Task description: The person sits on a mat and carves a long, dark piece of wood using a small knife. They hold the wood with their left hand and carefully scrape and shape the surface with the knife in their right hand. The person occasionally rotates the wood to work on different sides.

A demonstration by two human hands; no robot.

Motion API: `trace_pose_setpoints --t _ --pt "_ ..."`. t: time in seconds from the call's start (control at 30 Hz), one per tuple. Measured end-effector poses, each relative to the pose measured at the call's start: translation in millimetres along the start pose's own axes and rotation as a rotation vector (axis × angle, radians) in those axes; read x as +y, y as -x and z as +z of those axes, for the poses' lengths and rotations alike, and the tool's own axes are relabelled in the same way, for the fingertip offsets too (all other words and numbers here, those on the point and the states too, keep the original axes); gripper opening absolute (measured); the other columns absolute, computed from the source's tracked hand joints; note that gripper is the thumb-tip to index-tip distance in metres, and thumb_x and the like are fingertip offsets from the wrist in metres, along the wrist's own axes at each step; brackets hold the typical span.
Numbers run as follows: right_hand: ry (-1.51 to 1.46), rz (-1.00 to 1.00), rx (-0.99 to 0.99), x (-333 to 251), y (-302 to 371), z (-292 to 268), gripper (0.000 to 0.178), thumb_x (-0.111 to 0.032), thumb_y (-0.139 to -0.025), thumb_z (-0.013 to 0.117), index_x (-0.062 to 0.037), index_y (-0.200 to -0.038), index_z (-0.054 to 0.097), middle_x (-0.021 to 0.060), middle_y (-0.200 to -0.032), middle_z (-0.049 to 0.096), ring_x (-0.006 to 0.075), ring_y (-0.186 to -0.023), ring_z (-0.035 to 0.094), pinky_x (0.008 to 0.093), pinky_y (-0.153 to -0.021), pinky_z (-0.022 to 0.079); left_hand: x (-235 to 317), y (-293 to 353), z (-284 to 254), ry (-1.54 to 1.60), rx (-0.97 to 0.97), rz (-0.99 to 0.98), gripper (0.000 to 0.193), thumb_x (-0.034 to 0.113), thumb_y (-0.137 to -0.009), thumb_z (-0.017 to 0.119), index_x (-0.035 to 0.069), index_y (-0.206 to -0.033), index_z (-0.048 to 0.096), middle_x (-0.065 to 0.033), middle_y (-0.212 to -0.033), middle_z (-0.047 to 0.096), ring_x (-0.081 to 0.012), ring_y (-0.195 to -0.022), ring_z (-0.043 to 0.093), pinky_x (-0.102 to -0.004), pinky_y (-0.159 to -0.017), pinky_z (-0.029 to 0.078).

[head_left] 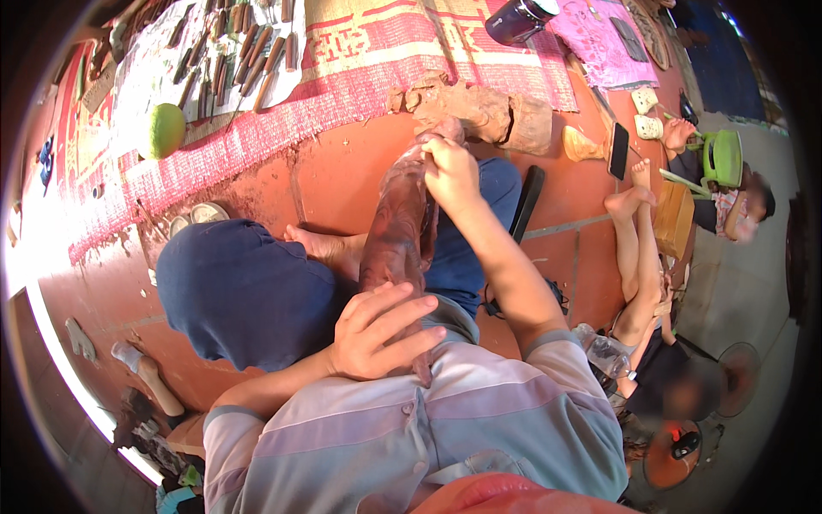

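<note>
Head view: the step in hand appears to be close work on the surface of a long carved wood piece (394,227), laid lengthwise between the person's legs from the shirt (377,428) outward. The right hand (451,177) sits at its far end, fingers curled well in; whether that grip has the wood itself or some small tool cannot be told. The left hand (383,330) lies over the near end, fingers long and spread; its thumb is hidden, so a firm clasp cannot be confirmed. In my judgement the next move calls for the left hand to steady the piece while the right moves along it with even pressure (a slip at the rounded end seems the main risk).

Condition of piece: dark reddish brown, streaked nearly black in places, with flowing ridges and grooves along its length. Rounded lobes mark the far end; the near end narrows to a tip beyond the left hand. Paler patches show near the right hand, either sheen or dust.
</note>
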State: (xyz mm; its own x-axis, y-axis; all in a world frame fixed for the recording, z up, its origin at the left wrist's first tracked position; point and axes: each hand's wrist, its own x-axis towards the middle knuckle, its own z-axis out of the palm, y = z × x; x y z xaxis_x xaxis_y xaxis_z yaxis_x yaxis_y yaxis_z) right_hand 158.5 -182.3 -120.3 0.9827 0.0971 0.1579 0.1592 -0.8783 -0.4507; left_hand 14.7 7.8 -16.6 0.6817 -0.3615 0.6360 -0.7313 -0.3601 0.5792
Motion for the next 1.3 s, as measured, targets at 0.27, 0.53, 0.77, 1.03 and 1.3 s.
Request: trace_pose_setpoints --t 0.27,0.53,0.77,1.03,1.3 --pt "-1.157 0.653 0.218 74 -2 -65 0.021 -0.014 -0.085 0.066 0.0005 -0.099 0.062 0.0093 -0.091 0.064 0.0153 -0.082 0.064 0.0248 -0.075 0.053 0 -2 -3 0.03 -0.016 -0.018 0.03 0.028 -0.071 0.067 0.014 -0.097 0.068 -0.0099 -0.108 0.064 -0.029 -0.1 0.057 -0.0371 -0.08 0.049" --pt "-1.237 0.578 0.288 76 36 -24 0.016 -0.002 -0.082 0.065 0.0 -0.097 0.059 0.0065 -0.092 0.063 0.011 -0.08 0.061 0.023 -0.074 0.05 -2 4 -7 0.026 -0.077 -0.01 0.031 0.033 -0.071 0.068 0.015 -0.096 0.068 -0.0091 -0.108 0.063 -0.029 -0.105 0.055 -0.0367 -0.08 0.048" --pt "-0.686 0.297 0.17 61 17 14 0.011 -0.005 -0.083 0.063 -0.0003 -0.092 0.062 0.0034 -0.081 0.064 0.0092 -0.076 0.059 0.0237 -0.069 0.047 -4 3 -7 0.027 -0.068 -0.002 0.029 0.037 -0.074 0.066 0.018 -0.095 0.069 -0.008 -0.109 0.063 -0.0278 -0.103 0.055 -0.037 -0.081 0.048" --pt "-0.518 0.345 0.325 63 11 -1 0.008 -0.009 -0.079 0.067 -0.0038 -0.079 0.062 0.0083 -0.071 0.064 0.0123 -0.066 0.062 0.0288 -0.06 0.048 -8 3 -10 0.035 -0.072 0.018 0.025 0.033 -0.078 0.064 0.017 -0.097 0.067 -0.0093 -0.109 0.062 -0.0288 -0.105 0.055 -0.0386 -0.084 0.048" --pt "-1.092 0.599 0.154 96 11 10 0.008 -0.006 -0.079 0.066 -0.0039 -0.081 0.058 0.0018 -0.078 0.058 0.0113 -0.074 0.058 0.0252 -0.062 0.047 -6 3 -9 0.043 -0.081 0.0 0.028 0.034 -0.073 0.066 0.017 -0.095 0.068 -0.0089 -0.107 0.063 -0.0293 -0.103 0.056 -0.0377 -0.079 0.048"
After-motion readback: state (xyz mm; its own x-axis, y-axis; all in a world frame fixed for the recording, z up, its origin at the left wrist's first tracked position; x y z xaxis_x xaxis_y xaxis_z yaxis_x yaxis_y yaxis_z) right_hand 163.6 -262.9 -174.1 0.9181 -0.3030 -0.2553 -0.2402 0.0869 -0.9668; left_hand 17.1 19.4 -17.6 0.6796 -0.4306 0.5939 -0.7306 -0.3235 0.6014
